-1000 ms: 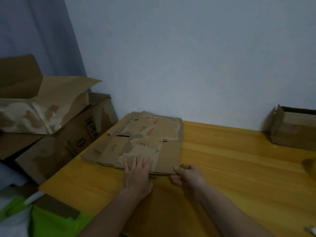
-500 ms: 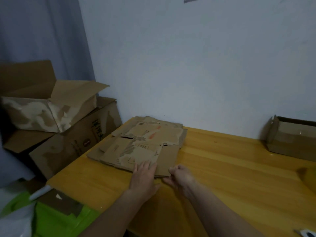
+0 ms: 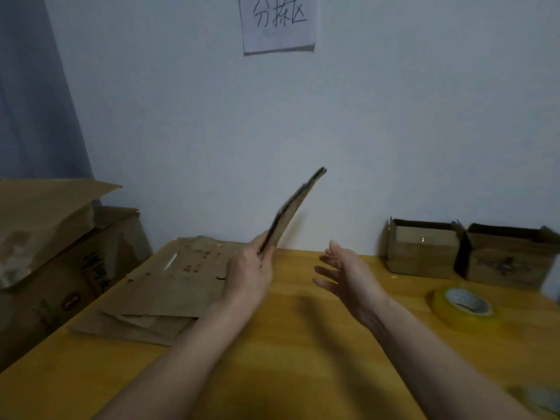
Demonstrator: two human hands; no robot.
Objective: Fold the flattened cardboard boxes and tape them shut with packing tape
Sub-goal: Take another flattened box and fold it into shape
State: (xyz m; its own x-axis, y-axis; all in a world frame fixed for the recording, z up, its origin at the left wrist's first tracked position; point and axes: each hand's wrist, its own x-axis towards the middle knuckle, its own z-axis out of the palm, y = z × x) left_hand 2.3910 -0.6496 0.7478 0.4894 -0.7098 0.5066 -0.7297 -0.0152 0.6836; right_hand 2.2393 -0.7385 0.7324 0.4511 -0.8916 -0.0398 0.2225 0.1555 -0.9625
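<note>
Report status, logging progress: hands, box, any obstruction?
Left hand grips flattened brown cardboard box, raised edge-on. Right hand open, empty. Yellow packing tape roll untouched. Nothing in the way.

Yellow wooden surface point(image 3: 288, 359) against the wall. Stack of flattened cardboard boxes point(image 3: 169, 292) lies well left of the tape roll point(image 3: 465, 307). Two folded boxes point(image 3: 424, 247) point(image 3: 509, 256) stand just behind the roll, side by side.

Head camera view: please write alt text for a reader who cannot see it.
The left hand holds one flattened cardboard box tilted above a wooden table, while the right hand is open beside it. More flattened boxes lie left; yellow packing tape lies right.
</note>
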